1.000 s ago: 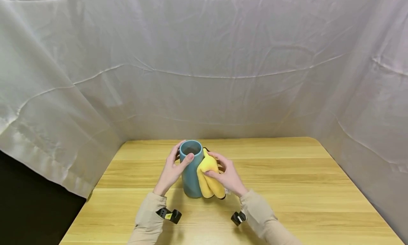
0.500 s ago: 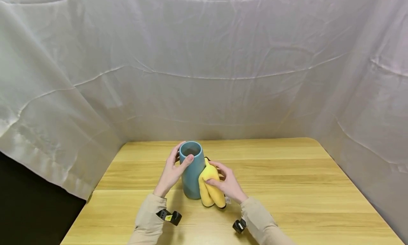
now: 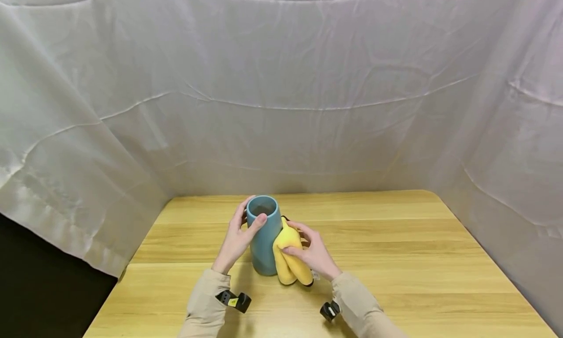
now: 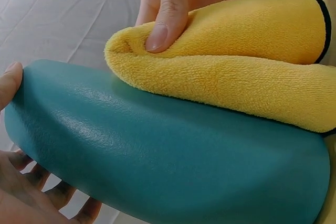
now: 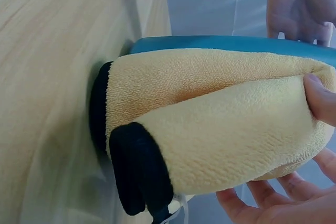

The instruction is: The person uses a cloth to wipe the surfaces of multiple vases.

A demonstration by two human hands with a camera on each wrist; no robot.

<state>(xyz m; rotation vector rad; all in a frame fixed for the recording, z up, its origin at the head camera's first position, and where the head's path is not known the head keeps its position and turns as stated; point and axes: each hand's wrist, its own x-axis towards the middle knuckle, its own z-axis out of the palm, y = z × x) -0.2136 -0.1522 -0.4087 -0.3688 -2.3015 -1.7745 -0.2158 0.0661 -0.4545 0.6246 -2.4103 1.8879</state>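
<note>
1 vase (image 3: pixel 264 245) held L hand (image 3: pixel 234 241), yel. cloth (image 3: pixel 287 268) pinched R hand (image 3: pixel 317 254); roomy tbl (image 3: pixel 404 252) to R edge (image 3: pixel 501 274).

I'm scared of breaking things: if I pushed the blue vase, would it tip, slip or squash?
The blue vase might tip if pushed up high, because it's taller than wide. Its smooth, shiny side could feel slippery. It probably wouldn't squash: its side shows no dent under the left hand.

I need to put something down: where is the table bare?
The table is bare right of the right hand, out to its right edge, and left of the left hand, toward the curtain. The middle is crowded with the hands, vase and cloth.
</note>
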